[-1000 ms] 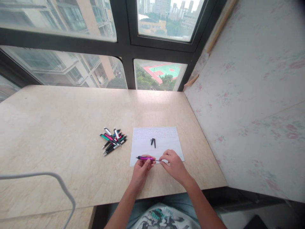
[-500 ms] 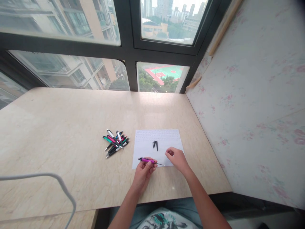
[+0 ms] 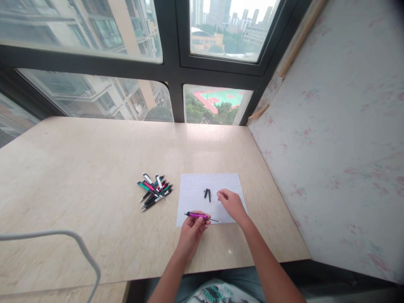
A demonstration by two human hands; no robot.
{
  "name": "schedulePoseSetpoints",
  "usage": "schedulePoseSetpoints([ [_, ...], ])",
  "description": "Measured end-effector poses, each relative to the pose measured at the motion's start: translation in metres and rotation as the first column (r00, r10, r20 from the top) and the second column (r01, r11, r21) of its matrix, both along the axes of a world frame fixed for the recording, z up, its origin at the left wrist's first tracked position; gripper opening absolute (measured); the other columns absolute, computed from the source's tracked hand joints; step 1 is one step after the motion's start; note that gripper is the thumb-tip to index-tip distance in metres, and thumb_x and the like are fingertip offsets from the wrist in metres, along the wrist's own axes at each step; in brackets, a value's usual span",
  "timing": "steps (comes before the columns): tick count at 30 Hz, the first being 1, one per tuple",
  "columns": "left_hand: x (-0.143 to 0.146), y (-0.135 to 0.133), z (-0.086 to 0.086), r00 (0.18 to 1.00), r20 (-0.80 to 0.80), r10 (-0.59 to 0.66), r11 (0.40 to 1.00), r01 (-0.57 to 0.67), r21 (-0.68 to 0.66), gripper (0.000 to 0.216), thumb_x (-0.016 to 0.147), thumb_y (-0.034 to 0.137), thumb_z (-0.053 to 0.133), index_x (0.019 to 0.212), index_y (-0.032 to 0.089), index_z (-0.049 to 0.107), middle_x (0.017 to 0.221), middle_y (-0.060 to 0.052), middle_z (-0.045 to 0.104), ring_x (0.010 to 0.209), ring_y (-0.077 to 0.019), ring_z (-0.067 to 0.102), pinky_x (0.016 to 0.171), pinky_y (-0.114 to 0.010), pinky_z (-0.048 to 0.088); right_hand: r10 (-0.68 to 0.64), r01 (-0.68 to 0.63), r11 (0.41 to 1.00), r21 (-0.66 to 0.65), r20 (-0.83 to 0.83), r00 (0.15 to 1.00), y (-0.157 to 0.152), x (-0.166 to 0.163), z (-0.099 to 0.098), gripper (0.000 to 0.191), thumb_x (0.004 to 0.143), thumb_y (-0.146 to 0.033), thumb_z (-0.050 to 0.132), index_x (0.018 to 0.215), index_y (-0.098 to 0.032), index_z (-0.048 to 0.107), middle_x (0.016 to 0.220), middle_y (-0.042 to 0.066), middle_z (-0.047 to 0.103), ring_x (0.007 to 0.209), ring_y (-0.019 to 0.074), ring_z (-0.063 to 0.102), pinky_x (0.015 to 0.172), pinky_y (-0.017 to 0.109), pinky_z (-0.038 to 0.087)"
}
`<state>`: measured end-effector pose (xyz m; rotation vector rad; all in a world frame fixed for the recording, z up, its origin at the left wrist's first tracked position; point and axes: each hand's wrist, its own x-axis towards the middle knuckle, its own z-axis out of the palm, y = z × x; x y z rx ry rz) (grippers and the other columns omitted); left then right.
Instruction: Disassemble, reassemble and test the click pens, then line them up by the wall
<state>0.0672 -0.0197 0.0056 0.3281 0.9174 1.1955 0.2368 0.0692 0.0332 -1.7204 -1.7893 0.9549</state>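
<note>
My left hand (image 3: 193,230) is closed around a purple pen (image 3: 197,216), just above the paper's front edge. The pen's front part is off, and a thin refill (image 3: 215,220) juts out of the barrel to the right. Over the right part of the white paper (image 3: 191,191) hovers my right hand (image 3: 232,205), its thumb and forefinger drawn together; anything between them is too small to make out. Just left of those fingertips, two short black pen parts (image 3: 209,195) lie on the sheet, with a tiny piece beside them.
A heap of pens (image 3: 154,191) in several colours lies left of the paper on the marble-like tabletop (image 3: 104,176). A grey cable (image 3: 75,236) loops at the lower left. Windows border the back, and a flowered wall (image 3: 328,139) stands to the right.
My right hand has shifted slightly left and up, closer to the black pen parts. My left hand keeps its hold on the purple pen. The view has tilted a little.
</note>
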Motion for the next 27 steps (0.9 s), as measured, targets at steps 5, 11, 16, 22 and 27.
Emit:
schedulePoseSetpoints([
  [5,0.002,0.0,-0.001,1.0,-0.028,-0.006,1.0,0.007,0.014,0.026,0.073,0.03,0.076,0.092,0.016,0.067,0.092,-0.008,0.072,0.079,-0.0148,0.065,0.076,-0.026,0.05,0.239,-0.244,0.97,-0.019,-0.141,0.961,-0.041,0.013,0.02,0.026,0.091,-0.027,0.047,0.078,-0.021,0.069,0.076,0.0,0.069,0.073,0.015,0.062,0.064,0.023,0.042],
  [11,0.003,0.0,-0.003,0.999,-0.053,0.001,0.999,0.002,0.042,0.023,0.075,0.029,0.074,0.093,0.016,0.067,0.091,-0.008,0.071,0.078,-0.0155,0.064,0.076,-0.027,0.049,0.251,-0.248,0.968,0.038,-0.142,0.958,-0.06,0.015,0.025,0.015,0.085,-0.019,0.055,0.09,-0.022,0.069,0.083,0.002,0.068,0.075,0.0151,0.061,0.062,0.023,0.044],
  [16,0.003,0.0,-0.003,0.996,-0.087,-0.032,0.999,0.035,0.039,0.023,0.073,0.028,0.075,0.091,0.016,0.068,0.093,-0.009,0.07,0.079,-0.0168,0.063,0.075,-0.028,0.048,0.249,-0.241,0.966,0.097,-0.087,0.965,-0.06,0.016,0.022,0.016,0.083,-0.013,0.056,0.087,-0.021,0.069,0.082,0.002,0.067,0.074,0.015,0.06,0.065,0.025,0.045],
  [22,0.003,0.0,-0.006,0.993,-0.113,-0.014,0.997,0.023,0.079,0.026,0.071,0.028,0.077,0.091,0.015,0.07,0.083,-0.006,0.068,0.074,-0.0154,0.059,0.072,-0.027,0.045,0.235,-0.217,0.964,0.156,-0.111,0.966,-0.064,0.013,0.022,0.015,0.084,-0.012,0.056,0.085,-0.021,0.068,0.081,0.002,0.066,0.075,0.0152,0.06,0.064,0.025,0.045],
  [27,0.002,-0.001,-0.006,0.995,-0.102,-0.021,0.997,0.028,0.077,0.024,0.071,0.028,0.076,0.091,0.015,0.07,0.084,-0.005,0.067,0.075,-0.0155,0.059,0.073,-0.028,0.045,0.22,-0.2,0.966,0.164,-0.109,0.969,-0.069,0.012,0.02,0.016,0.083,-0.012,0.057,0.083,-0.021,0.069,0.079,0.002,0.064,0.076,0.0162,0.059,0.064,0.025,0.045],
])
